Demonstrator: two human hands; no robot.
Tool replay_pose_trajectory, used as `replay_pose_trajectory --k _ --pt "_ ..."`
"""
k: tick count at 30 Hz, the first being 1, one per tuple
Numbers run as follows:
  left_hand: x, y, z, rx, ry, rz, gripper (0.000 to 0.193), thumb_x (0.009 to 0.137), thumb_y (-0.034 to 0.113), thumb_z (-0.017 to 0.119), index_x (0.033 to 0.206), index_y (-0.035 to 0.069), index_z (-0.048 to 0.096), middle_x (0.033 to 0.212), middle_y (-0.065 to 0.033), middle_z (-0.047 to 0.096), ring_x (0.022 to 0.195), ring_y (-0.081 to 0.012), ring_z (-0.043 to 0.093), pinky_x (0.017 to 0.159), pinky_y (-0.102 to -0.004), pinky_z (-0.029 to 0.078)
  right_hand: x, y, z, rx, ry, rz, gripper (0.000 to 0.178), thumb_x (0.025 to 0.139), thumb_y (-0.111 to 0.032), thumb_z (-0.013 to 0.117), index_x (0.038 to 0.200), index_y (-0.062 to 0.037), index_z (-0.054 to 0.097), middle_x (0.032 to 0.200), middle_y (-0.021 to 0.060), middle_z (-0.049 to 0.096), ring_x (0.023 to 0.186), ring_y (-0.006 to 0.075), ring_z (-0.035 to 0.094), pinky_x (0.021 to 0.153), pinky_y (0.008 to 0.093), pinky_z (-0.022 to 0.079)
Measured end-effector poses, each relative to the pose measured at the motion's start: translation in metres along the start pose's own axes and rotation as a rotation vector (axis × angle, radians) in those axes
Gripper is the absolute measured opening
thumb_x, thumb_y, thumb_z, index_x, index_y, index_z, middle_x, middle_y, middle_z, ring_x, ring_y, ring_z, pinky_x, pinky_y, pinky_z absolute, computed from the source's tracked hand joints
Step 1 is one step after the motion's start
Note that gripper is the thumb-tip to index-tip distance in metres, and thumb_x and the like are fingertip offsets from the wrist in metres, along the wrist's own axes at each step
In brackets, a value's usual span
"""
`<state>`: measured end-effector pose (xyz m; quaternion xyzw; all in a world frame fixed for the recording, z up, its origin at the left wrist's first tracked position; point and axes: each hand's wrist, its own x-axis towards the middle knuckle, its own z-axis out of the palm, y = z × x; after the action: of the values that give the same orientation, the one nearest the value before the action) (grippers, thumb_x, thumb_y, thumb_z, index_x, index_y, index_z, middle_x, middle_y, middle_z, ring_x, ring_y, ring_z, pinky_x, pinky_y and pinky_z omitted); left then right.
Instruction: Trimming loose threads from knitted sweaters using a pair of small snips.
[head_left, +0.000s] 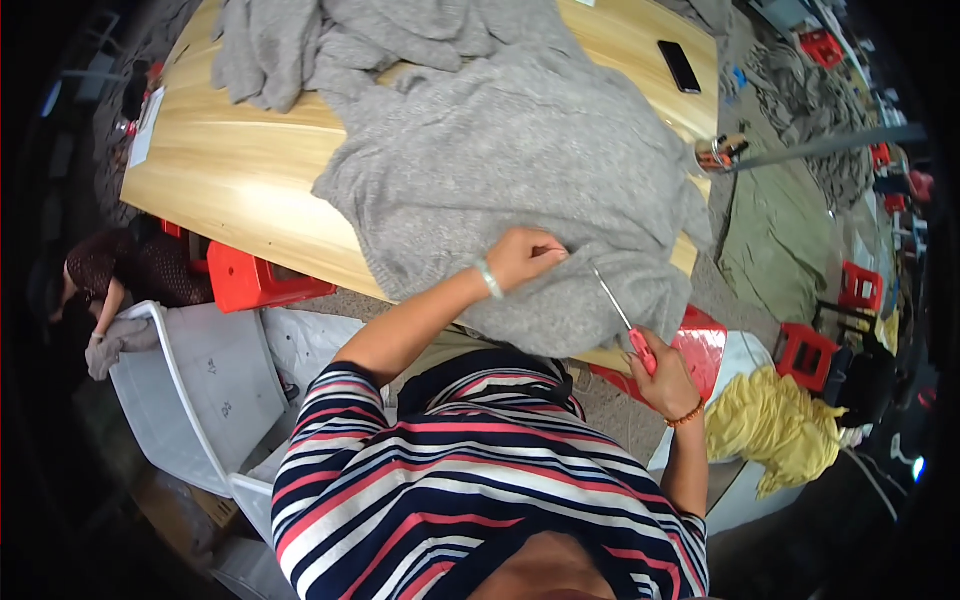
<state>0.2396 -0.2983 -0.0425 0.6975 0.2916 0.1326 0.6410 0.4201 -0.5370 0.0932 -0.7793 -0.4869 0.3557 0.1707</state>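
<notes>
A grey knitted sweater [500, 150] lies spread over the wooden table, its near part hanging over the front edge toward my body. My left hand [522, 257] pinches a bit of the knit near that edge, thumb and fingers pressed together. In my right hand [664, 378] is a red-handled tool [618, 312] with a thin, straight metal shaft, like a hook needle. The shaft points up and left, its tip close to the knit right of my left hand. Whether the tip touches the fabric, and its exact shape, I cannot tell.
More grey knitwear [400, 30] is heaped at the table's far side. A black phone [679, 67] and a cup of tools [720, 153] sit at the right. Around stand red stools [255, 277], a white bin [205, 385] and yellow cloth [770, 425]. Another person [120, 270] bends at left.
</notes>
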Motion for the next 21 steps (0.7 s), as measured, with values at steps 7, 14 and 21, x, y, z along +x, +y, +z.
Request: replay_pose_trajectory --k 7,14,21 --pt "-0.037 -0.117 -0.227 0.339 1.351 -0.001 0.058 0.082 0.025 0.076 0.131 0.003 0.054 0.123 -0.0219 0.056 0.109 -0.0307 0.055 0.097 -0.0419 0.045 0.054 -0.034 -0.005 -0.014 -0.006 -0.092 0.042 0.088 -0.011 0.065 0.129 -0.0054 0.056 0.109 0.0247 0.066 0.101 0.0434 0.064 0.084 0.0429 0.053" --pt "-0.059 -0.231 -0.328 0.051 0.836 -0.744 0.065 0.075 0.031 0.081 0.129 0.004 0.056 0.132 -0.0194 0.058 0.128 -0.0359 0.048 0.104 -0.0438 0.043 0.118 -0.089 -0.005 -0.085 -0.037 -0.187 0.044 0.087 -0.009 0.066 0.129 -0.0056 0.056 0.108 0.0250 0.066 0.100 0.0433 0.064 0.084 0.0431 0.053" --pt "-0.041 -0.184 -0.317 0.692 0.885 -0.654 0.042 0.074 0.022 0.081 0.111 0.010 0.067 0.106 -0.0153 0.070 0.101 -0.0305 0.066 0.089 -0.0417 0.053 0.189 -0.138 -0.007 -0.162 0.040 -0.294 0.039 0.087 -0.008 0.066 0.125 -0.0007 0.059 0.112 0.0264 0.064 0.104 0.0429 0.063 0.087 0.0408 0.052"
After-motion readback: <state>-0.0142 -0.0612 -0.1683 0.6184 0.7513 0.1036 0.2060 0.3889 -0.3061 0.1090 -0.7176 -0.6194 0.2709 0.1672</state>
